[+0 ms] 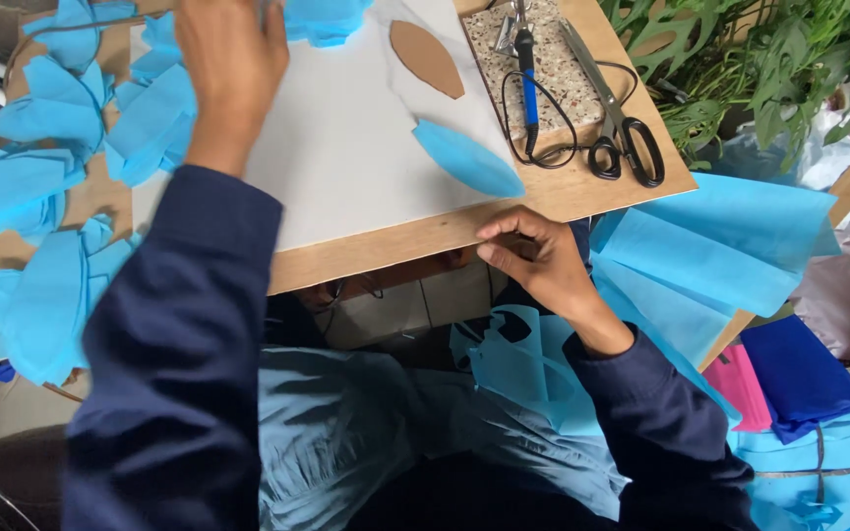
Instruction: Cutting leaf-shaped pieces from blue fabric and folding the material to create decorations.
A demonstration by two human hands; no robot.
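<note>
From the head view, my left hand (233, 69) reached far over the white board (346, 147) to the blue paper (322, 20) at the top edge; I could not tell how its fingers stood. My right hand (538, 261) rested at the wooden table (563, 197) edge, fingers curled together, near a blue petal (469, 159) and the scissors (617, 123).

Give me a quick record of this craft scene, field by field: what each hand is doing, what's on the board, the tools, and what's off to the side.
left hand: raised at the board's far edge, by blue paper pieces
right hand: fingers at the wooden board's near edge; what it holds is unclear
on white sheet: blue paper leaf, brown leaf-shaped template
tools: scissors, blue-handled corded tool on a speckled slab
right side: folded blue paper, pink and dark blue sheets
lap: blue paper offcut
</note>
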